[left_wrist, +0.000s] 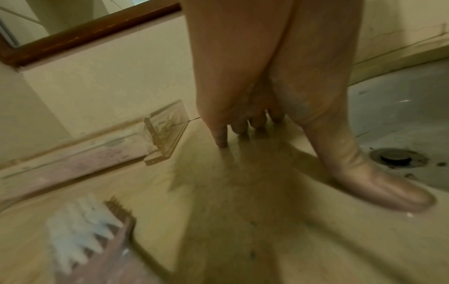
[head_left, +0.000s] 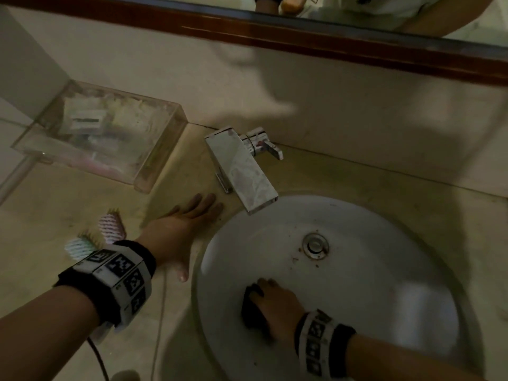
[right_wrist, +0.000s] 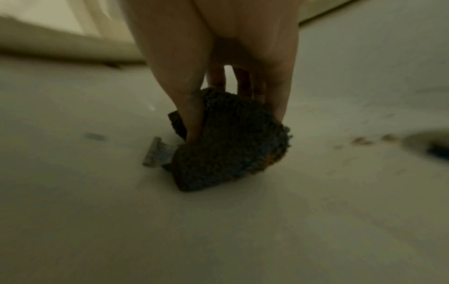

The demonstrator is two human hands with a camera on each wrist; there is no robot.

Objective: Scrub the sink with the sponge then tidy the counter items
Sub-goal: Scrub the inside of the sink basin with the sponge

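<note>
A dark, rough sponge lies against the front left wall of the round white sink, and my right hand grips it with curled fingers and thumb. A small grey tag pokes out from the sponge's left side. Brown specks dot the basin around the metal drain. My left hand rests flat on the beige counter left of the sink, fingers straight and thumb spread toward the rim.
A square chrome faucet reaches over the sink's back edge. A clear box of small items stands at the back left. Two brushes lie on the counter beside my left wrist. A wood-framed mirror runs above.
</note>
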